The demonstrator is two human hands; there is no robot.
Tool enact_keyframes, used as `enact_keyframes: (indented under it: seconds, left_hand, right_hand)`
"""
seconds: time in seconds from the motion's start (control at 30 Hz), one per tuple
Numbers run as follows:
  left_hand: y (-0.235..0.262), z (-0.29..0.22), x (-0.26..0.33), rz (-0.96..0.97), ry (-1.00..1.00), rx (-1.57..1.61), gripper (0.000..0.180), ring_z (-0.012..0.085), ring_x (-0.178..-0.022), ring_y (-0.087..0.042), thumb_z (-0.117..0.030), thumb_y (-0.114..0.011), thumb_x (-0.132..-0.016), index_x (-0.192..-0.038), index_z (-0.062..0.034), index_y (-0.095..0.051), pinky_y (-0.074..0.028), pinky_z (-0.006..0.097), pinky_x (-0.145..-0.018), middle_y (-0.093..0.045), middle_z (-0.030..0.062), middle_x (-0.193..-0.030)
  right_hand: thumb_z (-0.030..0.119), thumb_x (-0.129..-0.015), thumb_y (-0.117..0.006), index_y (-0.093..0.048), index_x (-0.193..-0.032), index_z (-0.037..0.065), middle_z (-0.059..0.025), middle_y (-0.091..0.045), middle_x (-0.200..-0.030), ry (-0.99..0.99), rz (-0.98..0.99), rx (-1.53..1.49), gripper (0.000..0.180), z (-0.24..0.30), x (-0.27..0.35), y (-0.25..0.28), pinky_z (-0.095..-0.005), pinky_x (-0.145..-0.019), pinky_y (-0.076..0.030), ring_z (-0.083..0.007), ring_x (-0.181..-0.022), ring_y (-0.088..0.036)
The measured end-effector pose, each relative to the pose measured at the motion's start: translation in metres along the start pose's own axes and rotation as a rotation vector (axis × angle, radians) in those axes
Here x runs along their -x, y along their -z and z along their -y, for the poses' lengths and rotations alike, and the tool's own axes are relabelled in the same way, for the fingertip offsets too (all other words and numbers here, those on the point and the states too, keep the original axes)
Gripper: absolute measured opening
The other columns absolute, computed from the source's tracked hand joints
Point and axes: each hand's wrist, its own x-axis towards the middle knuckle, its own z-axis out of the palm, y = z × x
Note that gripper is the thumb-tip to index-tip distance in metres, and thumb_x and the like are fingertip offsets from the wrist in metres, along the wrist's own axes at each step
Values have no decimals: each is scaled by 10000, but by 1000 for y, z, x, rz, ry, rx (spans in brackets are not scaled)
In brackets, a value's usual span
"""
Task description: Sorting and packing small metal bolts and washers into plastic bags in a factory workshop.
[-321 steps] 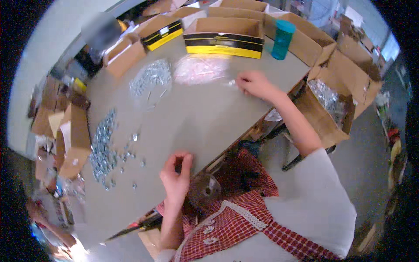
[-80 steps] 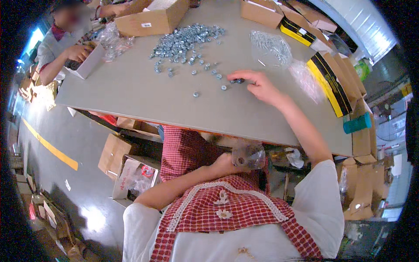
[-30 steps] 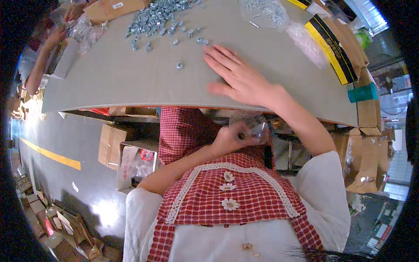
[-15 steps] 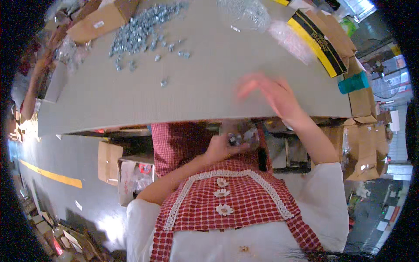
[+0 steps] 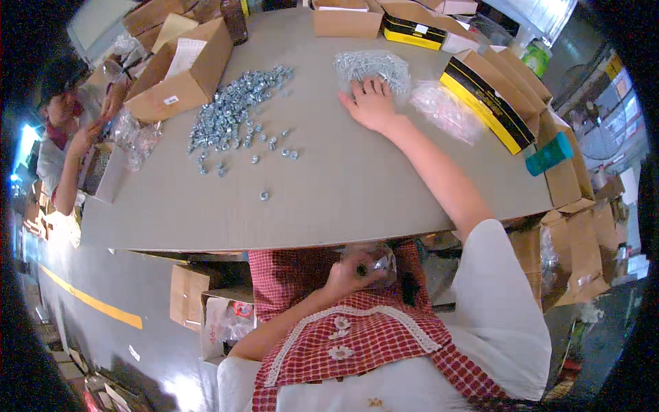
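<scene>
At the far middle of the table, my right hand [image 5: 372, 108] rests on the near edge of a pile of long silver screws [image 5: 367, 63] in clear plastic. Its fingers are apart and bent over the pile, and I see nothing gripped in them. Low over my lap, below the table edge, my left hand [image 5: 347, 276] is closed around a small clear plastic bag [image 5: 386, 266]. Something dark shows at its fingers, too blurred to name. Left of the middle lies a heap of small silver nuts [image 5: 230, 113], with one stray nut [image 5: 264, 196] nearer me.
Clear pinkish plastic bags [image 5: 449, 113] lie right of the screws, beside a black-and-yellow box [image 5: 484, 103]. A teal roll [image 5: 549, 154] sits at the right edge. An open cardboard box [image 5: 199, 69] stands behind the nuts. Another person [image 5: 65, 147] works at the far left.
My right hand has reached away from me, from above the near table area onto the screws. My left hand stays over my lap with the bag. The view has tilted up, showing more table.
</scene>
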Motion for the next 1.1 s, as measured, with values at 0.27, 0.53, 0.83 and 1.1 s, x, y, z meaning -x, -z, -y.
enact_keyframes:
  seconds: [0.27,0.53,0.83,1.1]
  left_hand:
    - [-10,19,-7,-44,-184,-25,428,312,-929,-693,-456,-798,-782,-941,-80,-672,-564,396,-768,-694,130,-1082]
    - [1,-3,0,-121,-133,-24,418,297,-767,-705,-479,-785,-792,-919,-100,-664,-558,405,-671,-709,124,-917]
    - [-6,14,4,-113,-90,-6,432,301,-680,-697,-510,-774,-792,-924,-114,-661,-546,407,-608,-698,119,-800]
    - [-10,16,-3,-132,-183,31,445,303,-673,-698,-505,-777,-792,-924,-94,-668,-553,409,-612,-696,123,-778]
  right_hand:
    - [433,-1019,-383,-415,-1374,-116,-322,-387,-1457,409,-182,-135,654,5,104,12,-527,-1168,-236,-453,-1389,-331]
    - [435,-1040,-378,-452,-1402,-38,-213,-382,-1517,133,-8,-955,600,-33,76,15,-415,-1188,-232,-343,-1427,-327]
    - [406,-1057,-370,-504,-1379,-12,-166,-485,-1457,322,12,-626,545,-44,59,17,-367,-1165,-289,-294,-1382,-414]
    - [397,-1045,-405,-624,-1254,7,-130,-607,-1336,251,86,-914,495,-45,104,29,-347,-1111,-354,-246,-1269,-535]
